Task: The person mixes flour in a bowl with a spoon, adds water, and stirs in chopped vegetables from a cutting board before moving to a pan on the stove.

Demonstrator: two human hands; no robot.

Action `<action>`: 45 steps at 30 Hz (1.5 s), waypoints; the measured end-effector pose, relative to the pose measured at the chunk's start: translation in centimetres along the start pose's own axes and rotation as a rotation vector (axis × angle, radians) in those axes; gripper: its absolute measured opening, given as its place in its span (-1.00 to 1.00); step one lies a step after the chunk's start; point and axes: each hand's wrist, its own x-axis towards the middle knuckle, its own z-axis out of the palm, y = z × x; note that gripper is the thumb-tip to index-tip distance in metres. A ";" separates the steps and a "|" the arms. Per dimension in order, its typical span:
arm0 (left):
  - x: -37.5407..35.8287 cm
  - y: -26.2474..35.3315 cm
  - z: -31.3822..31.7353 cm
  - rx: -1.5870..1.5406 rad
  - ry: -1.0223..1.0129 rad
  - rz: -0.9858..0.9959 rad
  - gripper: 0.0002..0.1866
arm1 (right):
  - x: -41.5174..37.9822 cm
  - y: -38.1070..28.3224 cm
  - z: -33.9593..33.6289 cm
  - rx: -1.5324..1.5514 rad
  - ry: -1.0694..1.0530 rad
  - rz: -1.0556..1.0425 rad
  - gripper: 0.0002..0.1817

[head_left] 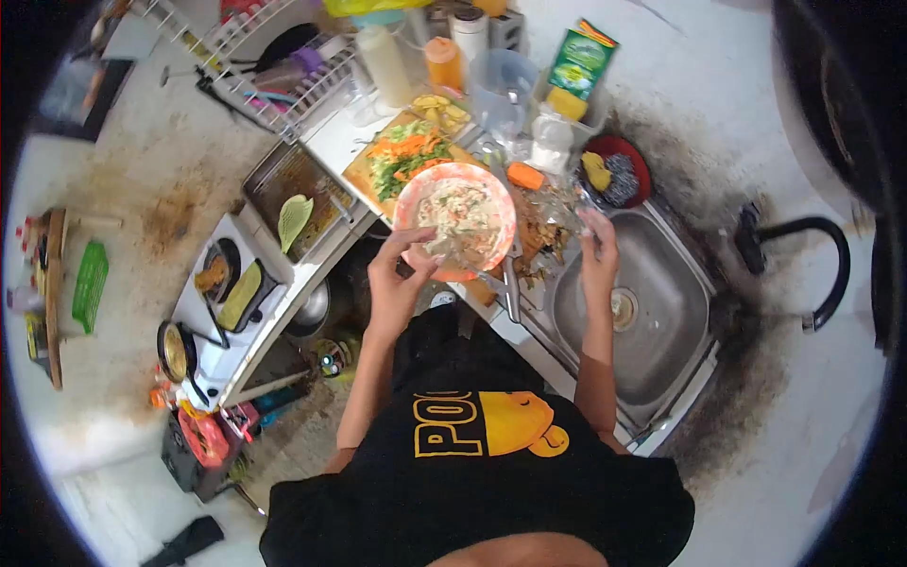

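Observation:
A pink-and-white bowl (pixel 504 203) holds a pale, wet mixture (pixel 463 210) flecked with orange and green. My left hand (pixel 399 274) is at the bowl's near left rim, thumb and fingers apart over its edge. Something greyish in the mixture by those fingers is too blurred to name. My right hand (pixel 599 250) is raised beside the sink, its fingers loosely bent and apart, with nothing visible in them. Behind the bowl, a wooden cutting board (pixel 357 177) carries chopped orange and green vegetables (pixel 408 156). A knife (pixel 511 288) lies at the counter's front, right of the bowl.
To the right is a metal sink (pixel 652 312) with a black faucet (pixel 812 227). Peelings (pixel 540 241), an orange piece (pixel 525 176) and a red bowl with scourers (pixel 642 161) lie nearby. Bottles (pixel 383 66) stand behind. At left are a stove (pixel 203 364) and a metal tray (pixel 326 227).

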 end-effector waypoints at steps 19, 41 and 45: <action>-4.4 -5.9 -4.2 -0.006 0.346 -0.111 -0.54 | -1.5 -9.6 4.1 -0.014 -0.359 -0.212 -0.58; -19.9 -25.2 -36.4 -0.059 0.976 -0.576 -0.66 | -23.0 -13.3 58.0 -0.290 -1.202 -0.763 -0.54; -23.0 -24.7 -39.4 -0.163 1.008 -0.663 -0.66 | -25.3 -9.9 66.7 -0.518 -1.143 -1.076 -0.43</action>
